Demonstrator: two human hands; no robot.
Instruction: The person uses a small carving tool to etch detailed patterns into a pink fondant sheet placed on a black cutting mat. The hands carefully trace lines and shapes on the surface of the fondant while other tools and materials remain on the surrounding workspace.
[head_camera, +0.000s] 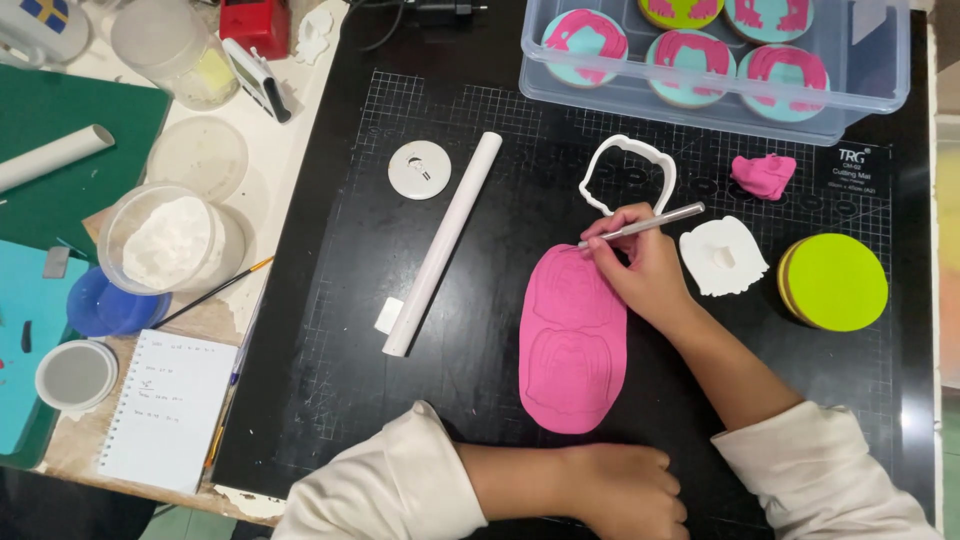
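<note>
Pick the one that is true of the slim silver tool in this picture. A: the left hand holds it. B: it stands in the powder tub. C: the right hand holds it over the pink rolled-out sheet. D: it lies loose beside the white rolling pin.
C: the right hand grips the silver tool, its tip at the upper edge of the pink sheet.

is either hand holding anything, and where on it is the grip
The right hand holds a thin silver tool, gripped near its lower, working end over the rolled pink sheet. The left hand holds nothing, resting on the black mat.

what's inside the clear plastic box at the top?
The clear plastic box holds round teal cookies with pink toppings; five show, one yellow-green. The frame's top edge cuts off the back ones, so the full count is unknown.
</note>
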